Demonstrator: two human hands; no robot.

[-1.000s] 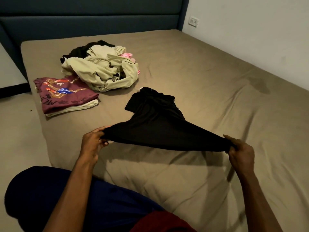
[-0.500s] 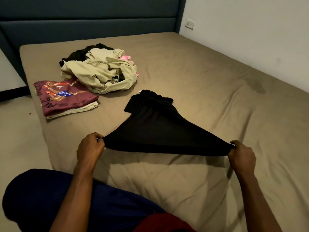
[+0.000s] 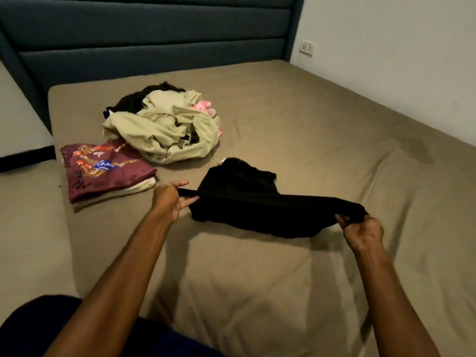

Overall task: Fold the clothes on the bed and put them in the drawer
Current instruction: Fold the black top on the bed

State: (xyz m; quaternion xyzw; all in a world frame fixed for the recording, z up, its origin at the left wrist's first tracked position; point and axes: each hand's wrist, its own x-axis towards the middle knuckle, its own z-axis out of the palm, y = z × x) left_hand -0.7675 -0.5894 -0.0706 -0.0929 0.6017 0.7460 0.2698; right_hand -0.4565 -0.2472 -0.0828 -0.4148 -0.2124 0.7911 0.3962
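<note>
While both hands, left hand (image 3: 171,199) and right hand (image 3: 362,229), pinch the black garment (image 3: 247,199) at mid-frame over the bed (image 3: 322,130), folded maroon printed shirt (image 3: 103,171) at left, crumpled clothes pile (image 3: 167,130) behind, nothing between.

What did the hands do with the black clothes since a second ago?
Both hands carried the near edge of the black garment forward, away from the person, over the rest of it. The left hand and right hand still pinch its two corners. The maroon folded shirt, the pile of unfolded clothes and the bed stayed as they were.
</note>
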